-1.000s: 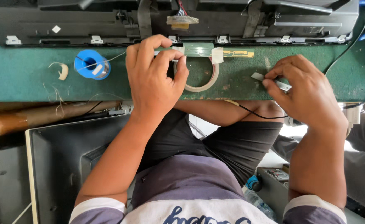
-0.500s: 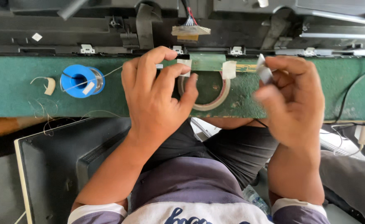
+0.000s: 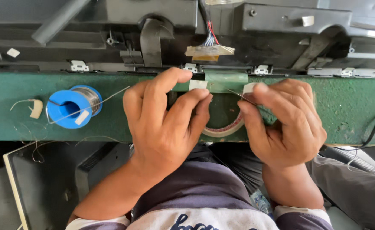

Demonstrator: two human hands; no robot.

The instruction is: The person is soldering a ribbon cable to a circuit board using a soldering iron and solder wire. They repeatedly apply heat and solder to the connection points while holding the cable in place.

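Green strip: flat, pale green, glossy, short and broad, lying across the far edge of the green bench, just below the black chassis. White tab at its left end; a second white tab at its right end, mostly hidden behind a fingertip. Thin wire: fine, silvery, slanting from the strip down to the right.

Left hand: palm down, fingers curled, index fingertip pressed beside the left white tab, thumb bent toward the tape roll; nothing seen clasped in it.

Right hand: closed in a pinch, thumb and forefinger gripping the wire's lower end, just right of the strip.

Strip placed between the two hands, touching the fingertips of both. Tape roll: pale ring, flat on the bench, below the strip, partly covered by both hands.

Solder spool: blue flanges, grey winding, small white label on the near flange, loose end trailing right toward the left hand; well left of the strip.

White scrap: curled, beside the spool at left.

Connector: tan ribbon end with red and black leads, on the chassis directly above the strip.

White sticker: small, diamond-set, far left of the chassis.
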